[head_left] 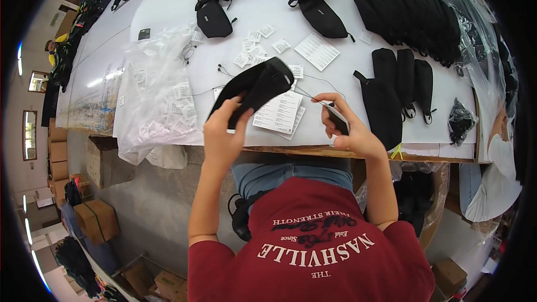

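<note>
My left hand (222, 134) is closed around a black fabric pouch (258, 85), raised a little over the white table, its far end bent over. To its right, my right hand (361, 137) grips a dark hang tag (338, 119) with a pale edge. A thin string (313, 97) runs from the fingers toward the pouch; whether it is fastened there I cannot tell. Under the hands lie printed white sheets (278, 114). Small white labels (254, 49) are scattered beyond the pouch, near another printed sheet (317, 51).
A clear plastic bag (151, 100) of labels lies at left. Black pouches (407, 18) are heaped at far right, with several more (381, 98) nearer and others (321, 15) at the back. A small bag of black cords (462, 123) sits by the right edge. Cardboard boxes (97, 221) stand below left.
</note>
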